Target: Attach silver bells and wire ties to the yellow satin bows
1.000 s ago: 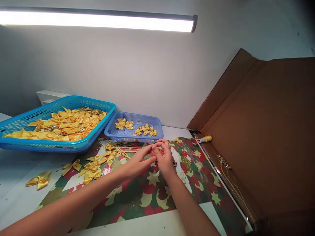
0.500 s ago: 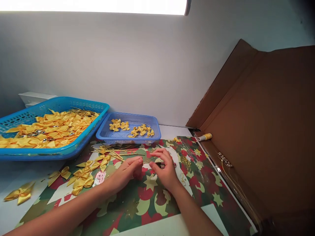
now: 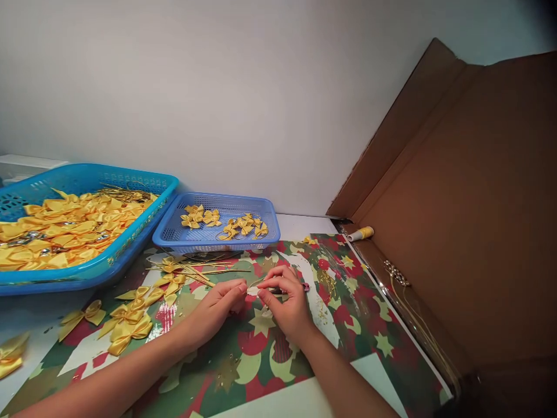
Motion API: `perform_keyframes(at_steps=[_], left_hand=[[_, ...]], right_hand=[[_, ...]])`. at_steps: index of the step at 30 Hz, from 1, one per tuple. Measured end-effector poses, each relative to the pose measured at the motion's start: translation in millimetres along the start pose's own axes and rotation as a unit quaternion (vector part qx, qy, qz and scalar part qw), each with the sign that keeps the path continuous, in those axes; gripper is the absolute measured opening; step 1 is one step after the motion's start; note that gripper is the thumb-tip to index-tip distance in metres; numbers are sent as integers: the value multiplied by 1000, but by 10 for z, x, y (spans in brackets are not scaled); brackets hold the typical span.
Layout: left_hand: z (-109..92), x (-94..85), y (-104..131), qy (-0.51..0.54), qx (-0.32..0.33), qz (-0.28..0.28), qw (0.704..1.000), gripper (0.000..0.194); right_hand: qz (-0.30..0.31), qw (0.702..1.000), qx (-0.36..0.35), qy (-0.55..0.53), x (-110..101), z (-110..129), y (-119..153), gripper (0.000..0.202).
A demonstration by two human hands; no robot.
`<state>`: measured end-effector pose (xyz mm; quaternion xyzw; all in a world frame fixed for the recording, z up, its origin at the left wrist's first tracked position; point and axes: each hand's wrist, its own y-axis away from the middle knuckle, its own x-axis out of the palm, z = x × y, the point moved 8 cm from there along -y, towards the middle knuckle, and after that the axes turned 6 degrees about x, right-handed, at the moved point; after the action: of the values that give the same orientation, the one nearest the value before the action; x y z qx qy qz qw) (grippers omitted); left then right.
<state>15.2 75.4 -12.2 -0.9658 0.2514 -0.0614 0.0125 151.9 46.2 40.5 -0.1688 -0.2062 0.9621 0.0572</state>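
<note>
My left hand (image 3: 224,302) is closed, thumb pressed against the curled fingers, and a thin gold cord (image 3: 253,284) comes out of its grip. Close by on the right, the thumb and forefinger of my right hand (image 3: 285,302) pinch at the same cord. A small dark object lies partly hidden behind the right fingers. Several yellow ribbon bows (image 3: 130,334) lie left of my left hand on the patterned paper. Loose gold cords (image 3: 202,270) are spread just beyond it.
A large blue basket (image 3: 100,264) full of yellow bows stands at the left. Beside it, a smaller blue basket (image 3: 163,237) holds several bows. An open cardboard box (image 3: 456,191) rises on the right, with a yellow-wrapped roll (image 3: 361,233) near its base.
The right fingertips have drawn in toward the left hand and closed on the cord. The view has shifted, so the baskets and bows appear farther left.
</note>
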Motion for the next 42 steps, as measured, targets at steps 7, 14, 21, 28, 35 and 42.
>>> perform_keyframes(at_steps=[7,14,21,28,35,42], left_hand=[[39,-3,-4,147,-35,-51,987,50],[26,-106,-63,218,-37,-113,969,36],[-21,-46,-4,-28,-36,-33,998,30],[-164,93,21,-123,14,8,992,22],[-123,25,38,-30,-21,-20,999,25],[-76,21,42,0,-20,-26,999,27]], right_hand=[[-30,999,-18,26,-52,33,19,11],[0,975,-156,157,74,269,127,11],[-58,955,-208,205,-23,402,160,10],[-52,976,-121,171,-63,266,82,12],[108,991,64,38,79,-64,9,9],[184,979,80,36,166,-72,43,11]])
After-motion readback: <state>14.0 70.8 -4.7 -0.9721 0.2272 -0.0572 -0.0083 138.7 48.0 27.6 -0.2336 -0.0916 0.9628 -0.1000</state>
